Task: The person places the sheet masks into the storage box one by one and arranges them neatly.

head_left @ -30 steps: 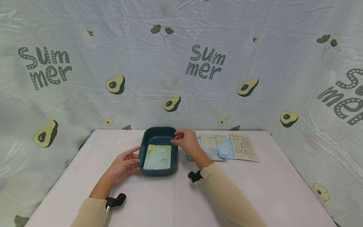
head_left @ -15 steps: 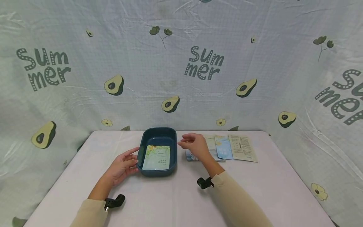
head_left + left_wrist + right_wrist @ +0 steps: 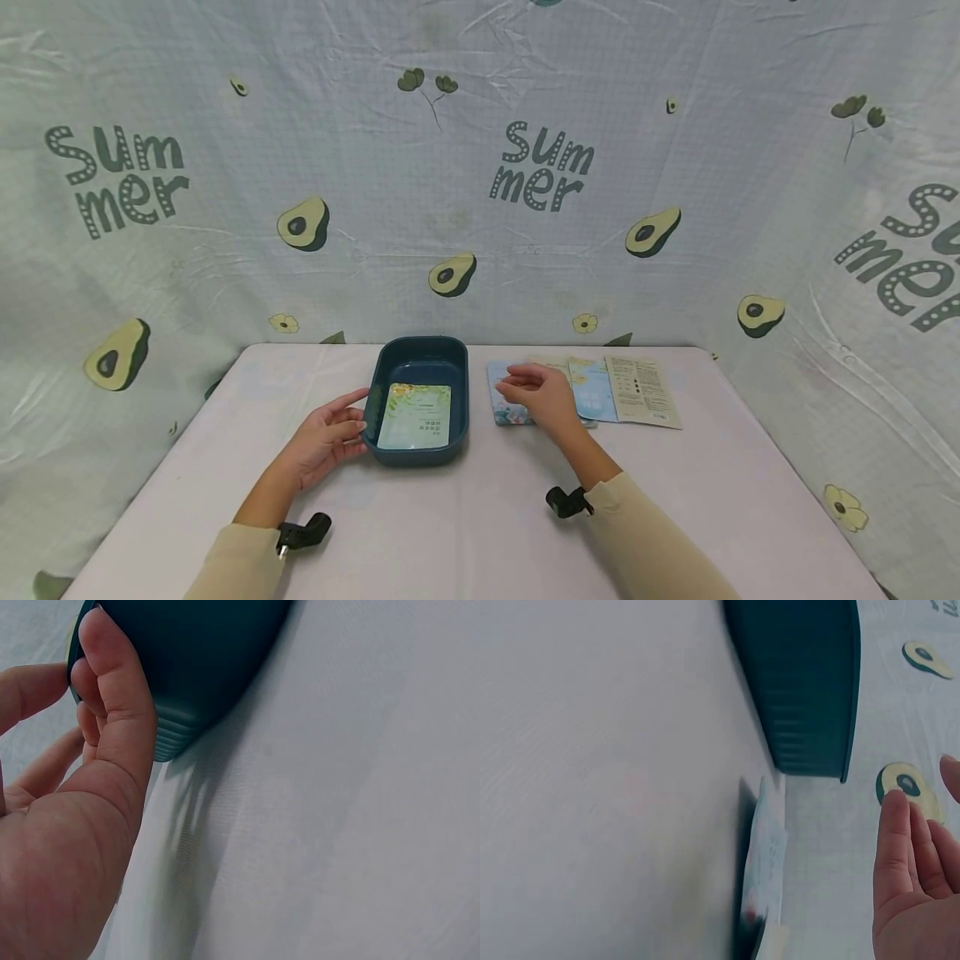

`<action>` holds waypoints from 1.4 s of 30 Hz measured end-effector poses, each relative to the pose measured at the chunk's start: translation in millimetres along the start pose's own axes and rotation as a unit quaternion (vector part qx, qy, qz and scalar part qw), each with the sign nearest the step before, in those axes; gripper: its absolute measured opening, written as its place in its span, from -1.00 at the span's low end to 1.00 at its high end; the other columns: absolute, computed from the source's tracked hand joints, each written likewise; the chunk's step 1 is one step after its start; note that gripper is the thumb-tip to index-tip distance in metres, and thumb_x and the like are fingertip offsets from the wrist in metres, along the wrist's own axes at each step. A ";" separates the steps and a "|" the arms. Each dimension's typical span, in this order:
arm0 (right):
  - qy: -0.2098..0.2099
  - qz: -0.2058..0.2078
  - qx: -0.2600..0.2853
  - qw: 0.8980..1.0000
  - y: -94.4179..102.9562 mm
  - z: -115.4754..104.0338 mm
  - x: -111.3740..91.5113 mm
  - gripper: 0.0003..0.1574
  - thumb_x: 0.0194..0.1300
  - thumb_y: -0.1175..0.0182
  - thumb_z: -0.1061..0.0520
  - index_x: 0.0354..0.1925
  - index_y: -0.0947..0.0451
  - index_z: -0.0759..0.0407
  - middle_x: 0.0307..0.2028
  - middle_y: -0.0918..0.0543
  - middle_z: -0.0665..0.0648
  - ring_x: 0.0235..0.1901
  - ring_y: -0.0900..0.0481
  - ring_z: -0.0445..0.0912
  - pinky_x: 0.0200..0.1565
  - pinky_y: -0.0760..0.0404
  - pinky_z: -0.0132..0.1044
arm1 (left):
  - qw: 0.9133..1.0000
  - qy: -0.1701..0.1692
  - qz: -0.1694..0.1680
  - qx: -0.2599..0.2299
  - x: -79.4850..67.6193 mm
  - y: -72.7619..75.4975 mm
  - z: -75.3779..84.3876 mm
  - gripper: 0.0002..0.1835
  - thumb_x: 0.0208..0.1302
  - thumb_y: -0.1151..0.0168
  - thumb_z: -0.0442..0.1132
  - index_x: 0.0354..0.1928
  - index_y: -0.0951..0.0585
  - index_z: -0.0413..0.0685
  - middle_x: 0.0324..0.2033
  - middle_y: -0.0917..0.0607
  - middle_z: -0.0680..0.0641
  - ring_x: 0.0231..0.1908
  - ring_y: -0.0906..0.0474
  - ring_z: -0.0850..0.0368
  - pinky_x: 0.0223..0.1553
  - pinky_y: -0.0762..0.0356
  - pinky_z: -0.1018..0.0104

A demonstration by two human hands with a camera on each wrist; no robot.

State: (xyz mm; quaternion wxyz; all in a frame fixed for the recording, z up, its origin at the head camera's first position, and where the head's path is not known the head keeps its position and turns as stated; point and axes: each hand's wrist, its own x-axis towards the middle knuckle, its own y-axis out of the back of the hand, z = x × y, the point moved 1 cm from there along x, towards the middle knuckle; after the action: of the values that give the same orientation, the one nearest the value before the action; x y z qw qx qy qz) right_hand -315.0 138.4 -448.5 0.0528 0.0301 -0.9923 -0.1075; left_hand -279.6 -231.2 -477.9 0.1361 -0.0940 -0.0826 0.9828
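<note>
A dark blue rectangular bin (image 3: 459, 392) stands at the table's back, with a flat green-and-white printed packet (image 3: 415, 417) lying inside. My left hand (image 3: 330, 437) is at the bin's left side, its thumb and fingertips touching the rim with loosely bent fingers. In the left wrist view, the thumb lies against the bin's outer wall (image 3: 202, 660). My right hand (image 3: 543, 398) hovers over a blue floral packet (image 3: 504, 392) right of the bin, holding nothing. Its fingers (image 3: 893, 840) are extended and the thumb stands apart in the right wrist view.
Beside the floral packet, a row of overlapping flat packets runs right: a light blue packet (image 3: 594, 390) and a beige packet (image 3: 645, 392) with printed text. A white cloth covers the table (image 3: 465, 533). A curtain printed with avocados (image 3: 480, 125) hangs behind.
My right hand has moved from over the bin's right rim rightward to above the floral packet. The left hand and bin have stayed in place.
</note>
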 end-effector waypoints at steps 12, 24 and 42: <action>0.004 0.011 0.021 1.000 34.8 18.6 -13.7 -0.39 0.21 -0.49 0.07 0.18 -0.62 0.25 0.02 -0.73 0.27 -0.10 -0.76 -0.15 -0.01 -0.75 -0.18 | 1.000 0.011 0.017 0.007 2.4 -0.4 -1.2 -0.24 0.44 -0.07 -0.45 0.62 -0.08 -0.07 -0.10 -0.55 0.01 -0.29 -0.64 0.21 -0.18 -0.73 0.35; -0.011 0.046 -0.003 0.999 70.9 29.4 -24.4 -0.35 0.20 -0.50 -0.02 0.19 -0.62 0.20 0.13 -0.69 0.29 -0.07 -0.71 -0.28 -0.07 -0.69 -0.46 | 1.000 0.008 0.012 0.013 -0.7 -1.6 0.6 -0.23 0.47 -0.07 -0.43 0.63 -0.03 -0.09 -0.09 -0.55 0.01 -0.28 -0.64 0.21 -0.16 -0.72 0.36; 0.002 0.145 -0.048 0.988 133.1 42.9 -20.8 -0.29 0.27 -0.44 -0.08 0.28 -0.55 0.19 0.21 -0.64 0.33 -0.10 -0.63 -0.48 -0.05 -0.57 -0.67 | 1.000 0.000 -0.001 0.001 0.2 1.0 -0.5 -0.22 0.47 -0.09 -0.42 0.63 -0.02 -0.11 -0.09 -0.56 0.00 -0.26 -0.65 0.20 -0.17 -0.73 0.35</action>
State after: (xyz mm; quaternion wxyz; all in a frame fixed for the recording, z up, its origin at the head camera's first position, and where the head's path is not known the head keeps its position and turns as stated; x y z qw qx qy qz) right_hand -305.6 278.7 -463.4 0.0711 -0.1167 -0.9797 -0.1465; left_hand -280.0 -232.0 -478.7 0.1376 -0.0942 -0.0817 0.9826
